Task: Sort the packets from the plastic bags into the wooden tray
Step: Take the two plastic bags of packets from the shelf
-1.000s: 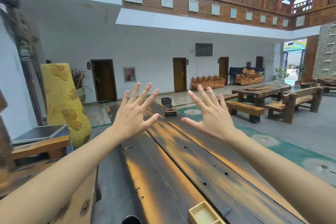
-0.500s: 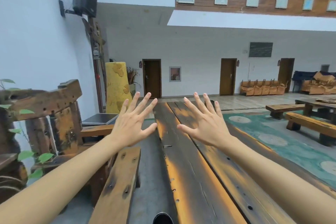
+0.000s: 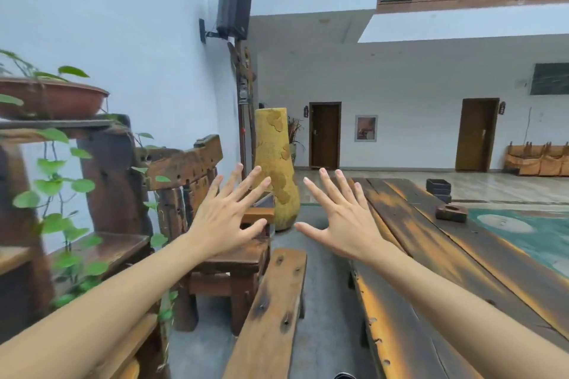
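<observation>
I held my two hands out in front of me, the left hand [image 3: 223,218] and the right hand [image 3: 345,220] both spread wide with fingers splayed, palms away, gripping nothing. No packets, plastic bags or wooden tray showed anywhere in my view; at two o'clock the long dark counter [image 3: 437,258] carried one small wooden block [image 3: 451,213] and, farther along, one stack of dark square dishes [image 3: 438,186] whose contents I could not tell. At twelve o'clock stood one tall yellow vase [image 3: 277,163], at ten o'clock one brown planter bowl [image 3: 58,98] held a trailing green vine, and one wooden bench [image 3: 271,311] ran below my hands at six o'clock.
</observation>
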Available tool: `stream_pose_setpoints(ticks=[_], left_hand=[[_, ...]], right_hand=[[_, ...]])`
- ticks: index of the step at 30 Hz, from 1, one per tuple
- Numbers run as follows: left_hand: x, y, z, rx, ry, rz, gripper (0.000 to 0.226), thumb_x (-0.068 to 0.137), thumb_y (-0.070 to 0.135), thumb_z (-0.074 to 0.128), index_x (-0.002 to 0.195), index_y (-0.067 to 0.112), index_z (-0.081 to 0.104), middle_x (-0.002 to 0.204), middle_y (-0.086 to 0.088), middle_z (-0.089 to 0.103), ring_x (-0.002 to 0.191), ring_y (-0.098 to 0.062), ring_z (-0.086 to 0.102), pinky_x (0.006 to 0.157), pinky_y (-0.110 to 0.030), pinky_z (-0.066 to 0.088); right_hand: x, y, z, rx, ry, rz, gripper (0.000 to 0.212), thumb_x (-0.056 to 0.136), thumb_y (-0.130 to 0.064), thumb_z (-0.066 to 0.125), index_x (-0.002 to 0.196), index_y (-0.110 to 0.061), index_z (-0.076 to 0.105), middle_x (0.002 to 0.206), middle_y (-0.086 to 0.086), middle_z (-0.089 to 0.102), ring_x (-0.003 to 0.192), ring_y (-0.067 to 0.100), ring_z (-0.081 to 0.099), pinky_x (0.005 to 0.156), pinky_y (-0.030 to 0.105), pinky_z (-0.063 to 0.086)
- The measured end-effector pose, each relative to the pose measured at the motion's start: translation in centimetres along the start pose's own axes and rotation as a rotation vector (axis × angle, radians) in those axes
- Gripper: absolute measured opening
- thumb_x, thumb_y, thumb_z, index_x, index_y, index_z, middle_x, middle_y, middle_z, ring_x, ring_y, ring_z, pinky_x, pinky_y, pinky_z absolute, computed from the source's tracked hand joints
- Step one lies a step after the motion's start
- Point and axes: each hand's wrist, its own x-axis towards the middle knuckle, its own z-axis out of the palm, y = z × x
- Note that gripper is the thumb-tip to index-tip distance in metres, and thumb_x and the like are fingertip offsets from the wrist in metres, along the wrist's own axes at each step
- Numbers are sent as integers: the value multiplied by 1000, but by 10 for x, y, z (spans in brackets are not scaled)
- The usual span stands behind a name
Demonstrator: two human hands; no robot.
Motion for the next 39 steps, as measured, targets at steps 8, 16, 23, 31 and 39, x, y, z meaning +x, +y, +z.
stream_pose_setpoints(ticks=[8,16,23,31,39], left_hand=[[-57,-99,-14,90,-69,-148,77,93,68,29,159,40,1,169,7,-4,156,-25,-10,125,-56,6],[-113,-158,-31,144,-75,-260,79,93,65,39,160,39,6,170,8,1,157,-23,-8,126,-53,5],[-159,-196,-48,225,-128,-360,78,94,67,33,160,39,2,169,8,-4,156,-24,-8,126,-51,1],[-200,-250,-63,335,-176,-519,76,93,69,28,160,39,7,169,8,0,156,-24,-7,125,-56,5],[-229,-314,-67,496,-253,-682,75,94,70,30,159,41,6,169,9,-5,156,-23,-9,125,-52,-2]], right_hand=[[53,-85,47,97,9,-110,87,87,-87,29,159,-50,-1,171,-8,-13,157,22,-19,124,51,-12],[88,-152,80,181,18,-223,86,87,-87,30,160,-50,3,171,-8,-10,158,23,-14,118,45,-16],[122,-217,102,271,33,-342,86,87,-88,25,160,-49,3,171,-8,-8,158,23,-14,127,55,-5],[168,-298,149,376,39,-504,87,87,-88,31,160,-49,1,171,-8,-8,158,23,-13,123,49,-10],[226,-367,188,459,39,-656,85,88,-84,29,160,-48,2,170,-9,-9,158,23,-13,122,46,-9]])
